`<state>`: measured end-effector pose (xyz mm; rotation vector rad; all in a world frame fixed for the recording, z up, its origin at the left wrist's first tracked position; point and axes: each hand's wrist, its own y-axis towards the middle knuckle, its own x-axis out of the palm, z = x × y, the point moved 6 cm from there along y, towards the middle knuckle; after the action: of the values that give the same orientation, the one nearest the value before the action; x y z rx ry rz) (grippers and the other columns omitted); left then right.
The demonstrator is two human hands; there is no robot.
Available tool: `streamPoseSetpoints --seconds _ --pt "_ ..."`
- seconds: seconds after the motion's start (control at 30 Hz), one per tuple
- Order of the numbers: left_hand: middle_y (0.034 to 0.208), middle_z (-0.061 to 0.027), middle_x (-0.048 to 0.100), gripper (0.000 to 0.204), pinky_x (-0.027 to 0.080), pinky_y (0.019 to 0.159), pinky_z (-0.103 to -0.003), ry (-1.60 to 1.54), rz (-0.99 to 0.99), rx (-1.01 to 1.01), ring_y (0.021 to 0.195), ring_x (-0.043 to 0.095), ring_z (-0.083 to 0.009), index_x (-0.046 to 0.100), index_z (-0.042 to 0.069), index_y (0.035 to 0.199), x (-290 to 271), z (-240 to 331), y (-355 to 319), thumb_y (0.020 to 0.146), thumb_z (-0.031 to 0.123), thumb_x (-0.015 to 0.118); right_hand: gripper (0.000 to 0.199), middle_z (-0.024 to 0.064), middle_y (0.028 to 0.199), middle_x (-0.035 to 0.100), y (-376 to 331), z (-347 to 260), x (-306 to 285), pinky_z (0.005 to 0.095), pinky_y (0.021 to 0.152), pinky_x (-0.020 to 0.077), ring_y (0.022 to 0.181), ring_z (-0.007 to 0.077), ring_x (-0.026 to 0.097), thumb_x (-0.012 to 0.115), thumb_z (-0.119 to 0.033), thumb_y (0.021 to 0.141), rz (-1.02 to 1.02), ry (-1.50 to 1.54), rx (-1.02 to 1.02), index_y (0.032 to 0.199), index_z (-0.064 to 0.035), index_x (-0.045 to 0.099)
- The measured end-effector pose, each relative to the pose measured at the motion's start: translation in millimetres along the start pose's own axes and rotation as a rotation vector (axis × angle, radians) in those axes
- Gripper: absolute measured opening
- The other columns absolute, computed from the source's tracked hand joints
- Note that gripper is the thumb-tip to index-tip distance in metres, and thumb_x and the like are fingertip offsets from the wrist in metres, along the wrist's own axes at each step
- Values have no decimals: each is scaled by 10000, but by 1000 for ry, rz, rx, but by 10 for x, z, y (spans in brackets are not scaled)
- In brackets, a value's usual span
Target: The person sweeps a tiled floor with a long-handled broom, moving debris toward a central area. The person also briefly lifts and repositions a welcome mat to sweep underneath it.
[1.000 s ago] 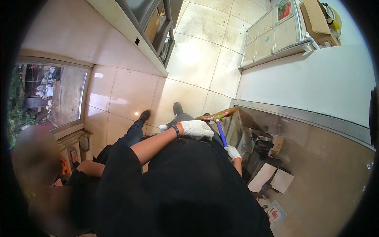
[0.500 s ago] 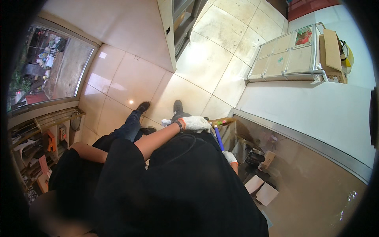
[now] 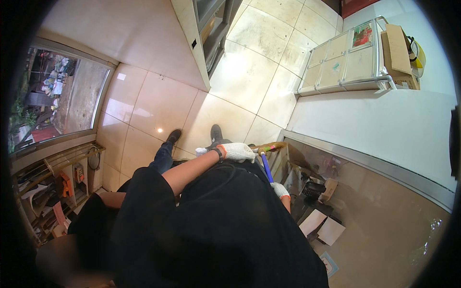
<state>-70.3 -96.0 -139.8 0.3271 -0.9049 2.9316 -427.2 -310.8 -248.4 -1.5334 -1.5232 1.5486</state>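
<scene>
Knit cloth glove (image 3: 236,151), glossy floor tiles (image 3: 158,103)

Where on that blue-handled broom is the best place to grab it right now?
Probably the bare blue shaft between the two gloved hands, coming from the left: it runs slim and straight there, the left hand covers its upper end, the right hand sits lower, and the glass counter crowds its right side.

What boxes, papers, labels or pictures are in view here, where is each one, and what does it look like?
Cardboard box: plain brown, flat-sided, on top of the white cabinet, upper right.
Picture panel: small rectangle, red and green, on the cabinet front.
Two sheets of paper: white rectangles, lying behind the glass counter, lower right.
Small label: bluish square, near the counter's lower edge; too blurred to describe further.
</scene>
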Motion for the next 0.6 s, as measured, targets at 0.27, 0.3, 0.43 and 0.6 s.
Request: streamPoseSetpoints --seconds 0.27,0.3,0.43,0.6 --pt "692 -41 621 469 457 661 -349 -62 5 -22 660 575 -166 819 121 1077 37 -154 62 1019 493 538 484 133 955 771 9 14 -19 395 831 509 880 248 694 649 -429 912 -73 69 155 1095 6 758" --pt "694 -41 622 463 457 661 -349 -53 19 -32 661 574 -165 821 122 1072 32 -194 24 1016 488 544 485 128 963 772 -24 -89 6 387 834 509 878 240 689 654 -426 913 -76 45 132 1110 4 760" --pt "707 -43 629 449 457 666 -349 -56 46 5 669 577 -167 824 122 1050 69 -199 97 1011 479 554 477 106 969 766 6 -80 -109 367 836 510 860 207 671 671 -401 917 -42 -48 83 1165 -6 767" --pt "632 5 552 389 411 594 -328 -175 59 41 586 496 -124 781 130 901 134 -288 185 1022 438 577 509 159 1062 785 -58 -176 -153 382 871 513 939 263 695 638 -406 938 -85 -59 109 1209 11 744"
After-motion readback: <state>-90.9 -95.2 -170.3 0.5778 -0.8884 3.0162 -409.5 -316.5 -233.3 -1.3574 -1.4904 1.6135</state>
